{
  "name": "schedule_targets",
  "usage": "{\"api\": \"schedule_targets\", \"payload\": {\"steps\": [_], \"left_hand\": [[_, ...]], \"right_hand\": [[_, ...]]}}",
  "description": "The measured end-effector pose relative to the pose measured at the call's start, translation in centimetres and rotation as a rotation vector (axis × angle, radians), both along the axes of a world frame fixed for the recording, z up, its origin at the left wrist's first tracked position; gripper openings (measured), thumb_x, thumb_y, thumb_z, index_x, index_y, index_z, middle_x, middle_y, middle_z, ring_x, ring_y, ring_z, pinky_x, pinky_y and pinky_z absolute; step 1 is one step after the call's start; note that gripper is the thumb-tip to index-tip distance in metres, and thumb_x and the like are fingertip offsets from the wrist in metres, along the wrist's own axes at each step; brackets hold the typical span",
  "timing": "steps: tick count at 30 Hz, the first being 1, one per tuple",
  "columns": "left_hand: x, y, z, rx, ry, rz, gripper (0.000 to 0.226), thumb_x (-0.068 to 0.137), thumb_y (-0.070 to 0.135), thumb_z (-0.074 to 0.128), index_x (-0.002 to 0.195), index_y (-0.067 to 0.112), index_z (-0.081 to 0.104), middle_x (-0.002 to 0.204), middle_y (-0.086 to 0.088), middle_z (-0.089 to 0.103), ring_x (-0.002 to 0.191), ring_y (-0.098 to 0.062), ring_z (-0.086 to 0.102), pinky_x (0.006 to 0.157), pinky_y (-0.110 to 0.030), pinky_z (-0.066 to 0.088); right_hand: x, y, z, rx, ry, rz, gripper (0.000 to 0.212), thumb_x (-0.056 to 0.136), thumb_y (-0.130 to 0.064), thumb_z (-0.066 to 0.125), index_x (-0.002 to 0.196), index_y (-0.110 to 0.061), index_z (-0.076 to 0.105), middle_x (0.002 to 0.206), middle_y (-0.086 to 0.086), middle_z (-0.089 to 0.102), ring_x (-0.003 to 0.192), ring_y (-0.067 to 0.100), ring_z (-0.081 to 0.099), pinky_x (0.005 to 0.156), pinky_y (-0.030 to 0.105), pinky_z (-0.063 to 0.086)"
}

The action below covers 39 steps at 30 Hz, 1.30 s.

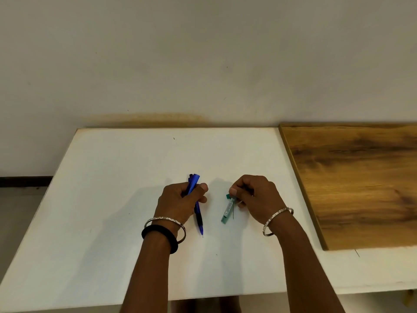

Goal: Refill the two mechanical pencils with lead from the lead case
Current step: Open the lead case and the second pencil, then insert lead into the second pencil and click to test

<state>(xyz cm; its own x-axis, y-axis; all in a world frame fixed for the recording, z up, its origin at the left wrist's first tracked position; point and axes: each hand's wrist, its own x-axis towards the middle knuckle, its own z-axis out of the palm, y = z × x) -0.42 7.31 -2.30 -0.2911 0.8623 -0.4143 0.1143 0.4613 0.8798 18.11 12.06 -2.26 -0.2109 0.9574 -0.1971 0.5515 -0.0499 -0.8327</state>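
My left hand (180, 201) grips two blue mechanical pencils (198, 214) together over the white table (112, 199). Their tops stick out above the fist and one tip points down towards me, with a bit of lead showing at its point. My right hand (252, 195) holds the small green lead case (227, 210) between thumb and fingers, hanging downward. A thin dark lead (233, 211) runs alongside the case, below the same fingers. The two hands are a short way apart.
A brown wooden board (356, 181) lies on the table to the right of my right hand. A pale wall rises behind the table's far edge. The table's left edge drops to a grey floor.
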Motion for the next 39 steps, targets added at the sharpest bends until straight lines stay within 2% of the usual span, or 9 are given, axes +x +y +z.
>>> {"api": "schedule_targets", "payload": {"steps": [4, 7, 14, 17, 19, 24, 27, 32, 39], "left_hand": [[-0.1, 0.1, -0.2, 0.001, 0.027, -0.003, 0.024, 0.085, 0.035, 0.066, 0.092, 0.014, 0.076, 0.078, -0.001, 0.074, 0.036, 0.002, 0.050, 0.038, -0.007, 0.034], [-0.1, 0.1, -0.2, -0.002, 0.032, -0.012, 0.023, 0.085, 0.036, 0.066, 0.091, 0.015, 0.076, 0.078, -0.001, 0.075, 0.037, 0.001, 0.049, 0.040, -0.009, 0.035], [0.1, 0.0, -0.1, -0.005, 0.054, -0.045, 0.028, 0.084, 0.043, 0.064, 0.087, 0.017, 0.076, 0.080, 0.000, 0.076, 0.051, -0.007, 0.049, 0.050, -0.019, 0.036], [0.3, 0.0, 0.0, 0.007, 0.069, -0.076, 0.031, 0.084, 0.047, 0.063, 0.085, 0.019, 0.077, 0.082, 0.000, 0.076, 0.060, -0.013, 0.054, 0.061, -0.028, 0.046], [0.4, 0.0, 0.0, 0.026, 0.087, -0.103, 0.032, 0.084, 0.047, 0.062, 0.085, 0.019, 0.077, 0.082, -0.001, 0.076, 0.072, -0.022, 0.063, 0.075, -0.038, 0.054], [0.8, 0.0, 0.3, 0.080, 0.153, -0.172, 0.032, 0.084, 0.049, 0.061, 0.087, 0.022, 0.077, 0.082, -0.004, 0.075, 0.076, -0.030, 0.065, 0.080, -0.042, 0.057], [0.9, 0.0, 0.4, 0.112, 0.147, -0.189, 0.030, 0.084, 0.048, 0.062, 0.088, 0.023, 0.077, 0.079, 0.002, 0.075, 0.070, -0.024, 0.064, 0.072, -0.037, 0.057], [1.2, -0.1, 0.6, 0.146, 0.136, -0.237, 0.031, 0.082, 0.049, 0.061, 0.096, 0.025, 0.076, 0.079, 0.009, 0.073, 0.075, -0.012, 0.064, 0.056, -0.011, 0.049], [1.4, 0.1, 0.4, 0.163, 0.150, -0.270, 0.033, 0.082, 0.047, 0.061, 0.101, 0.024, 0.075, 0.080, 0.008, 0.072, 0.072, -0.009, 0.062, 0.056, -0.009, 0.050]], "right_hand": [[0.0, 0.0, 0.2, 0.015, -0.049, -0.001, 0.012, 0.087, -0.013, 0.067, 0.081, -0.003, 0.067, 0.077, 0.010, 0.071, 0.069, 0.030, 0.068, 0.065, 0.034, 0.059], [0.1, 0.0, 0.2, 0.046, -0.093, 0.020, 0.013, 0.087, -0.018, 0.068, 0.081, -0.007, 0.068, 0.078, 0.005, 0.070, 0.073, 0.027, 0.066, 0.070, 0.037, 0.057], [0.4, 0.2, -0.1, 0.099, -0.185, -0.006, 0.011, 0.087, -0.026, 0.068, 0.080, -0.017, 0.067, 0.080, -0.004, 0.066, 0.072, 0.014, 0.059, 0.070, 0.022, 0.042], [0.2, 0.5, 0.0, 0.140, -0.167, -0.063, 0.012, 0.088, -0.028, 0.066, 0.084, -0.017, 0.068, 0.081, -0.006, 0.066, 0.067, 0.010, 0.061, 0.063, 0.015, 0.041], [-0.1, 0.6, 0.4, 0.157, -0.048, -0.150, 0.010, 0.088, -0.028, 0.065, 0.085, -0.019, 0.068, 0.080, -0.008, 0.068, 0.062, 0.007, 0.064, 0.057, 0.007, 0.043], [-1.2, 0.5, 1.7, 0.118, 0.396, -0.340, 0.011, 0.090, -0.028, 0.063, 0.089, -0.019, 0.069, 0.075, -0.004, 0.072, 0.063, 0.009, 0.067, 0.055, 0.023, 0.055], [-1.6, 0.4, 2.0, 0.129, 0.496, -0.379, 0.010, 0.090, -0.026, 0.062, 0.086, -0.021, 0.069, 0.073, -0.004, 0.072, 0.064, 0.010, 0.067, 0.056, 0.020, 0.056], [-2.0, 0.3, 2.1, 0.139, 0.559, -0.379, 0.010, 0.091, -0.023, 0.062, 0.084, -0.022, 0.069, 0.073, -0.004, 0.073, 0.064, 0.009, 0.066, 0.055, 0.020, 0.055], [-2.2, 0.2, 2.2, 0.107, 0.563, -0.372, 0.009, 0.090, -0.024, 0.062, 0.084, -0.023, 0.069, 0.073, -0.006, 0.073, 0.063, 0.008, 0.066, 0.054, 0.018, 0.053]]}}
